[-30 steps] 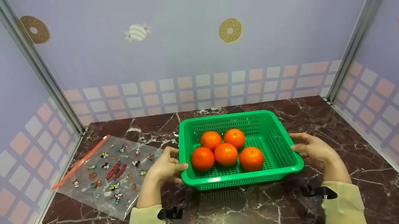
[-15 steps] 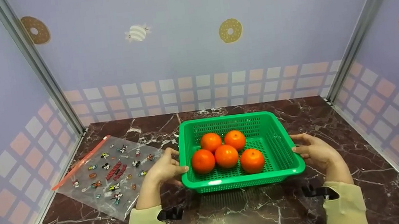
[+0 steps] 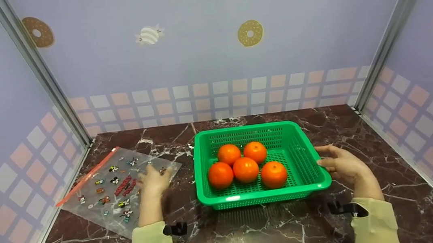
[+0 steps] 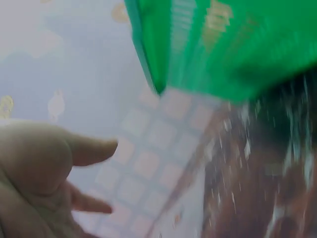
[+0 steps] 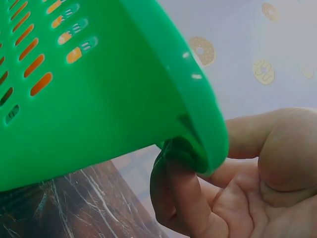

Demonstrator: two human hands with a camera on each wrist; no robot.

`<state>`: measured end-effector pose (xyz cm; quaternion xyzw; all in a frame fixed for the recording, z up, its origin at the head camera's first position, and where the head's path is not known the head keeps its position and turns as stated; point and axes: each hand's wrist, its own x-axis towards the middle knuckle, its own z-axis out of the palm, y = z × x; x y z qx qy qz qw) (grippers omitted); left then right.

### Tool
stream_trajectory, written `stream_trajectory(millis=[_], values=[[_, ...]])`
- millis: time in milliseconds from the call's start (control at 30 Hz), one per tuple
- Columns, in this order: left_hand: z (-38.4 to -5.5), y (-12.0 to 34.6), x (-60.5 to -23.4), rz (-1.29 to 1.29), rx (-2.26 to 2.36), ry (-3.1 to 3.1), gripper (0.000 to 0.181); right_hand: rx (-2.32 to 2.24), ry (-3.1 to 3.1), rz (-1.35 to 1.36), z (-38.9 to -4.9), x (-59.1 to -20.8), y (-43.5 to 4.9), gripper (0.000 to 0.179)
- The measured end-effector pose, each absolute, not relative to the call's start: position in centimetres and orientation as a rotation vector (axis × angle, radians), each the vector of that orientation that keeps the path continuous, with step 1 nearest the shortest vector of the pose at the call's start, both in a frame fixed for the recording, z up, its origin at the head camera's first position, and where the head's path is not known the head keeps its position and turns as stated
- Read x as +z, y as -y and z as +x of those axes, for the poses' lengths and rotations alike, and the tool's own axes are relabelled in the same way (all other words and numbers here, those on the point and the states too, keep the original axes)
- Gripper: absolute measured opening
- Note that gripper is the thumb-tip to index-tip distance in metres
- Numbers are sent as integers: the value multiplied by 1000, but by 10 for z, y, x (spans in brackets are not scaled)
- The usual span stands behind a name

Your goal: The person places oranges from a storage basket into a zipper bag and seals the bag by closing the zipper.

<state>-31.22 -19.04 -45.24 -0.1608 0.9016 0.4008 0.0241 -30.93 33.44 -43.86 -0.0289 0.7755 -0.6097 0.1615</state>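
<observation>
A green plastic basket stands on the dark marbled tabletop, with several oranges grouped inside it, mostly toward its left half. At the basket's right end, my right hand grips the rim; the right wrist view shows fingers curled under the lip. My left hand is apart from the basket, fingers spread, over the right part of a clear zip bag printed with small cartoon figures. Whether it touches the bag I cannot tell. In the left wrist view nothing lies between its thumb and fingers.
The bag lies flat at the left, its orange-red zip strip toward the left wall. Lilac patterned walls enclose the tabletop at the back and both sides, with metal posts at the corners.
The basket has come slightly toward me. My left hand has let go of its left rim and moved left over the bag, while my right hand keeps its hold.
</observation>
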Motion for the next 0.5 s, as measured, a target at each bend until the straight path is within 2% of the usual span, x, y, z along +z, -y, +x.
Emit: stream_trajectory(millis=[167, 500], values=[[-316, 210, -475, -766, 1223, -2685, 90, -1739, -2221, -78, -309, -440, -335, 70], [-317, 211, -489, -811, 1049, -2645, 88, -1755, -2205, -71, -309, -440, -334, 70]])
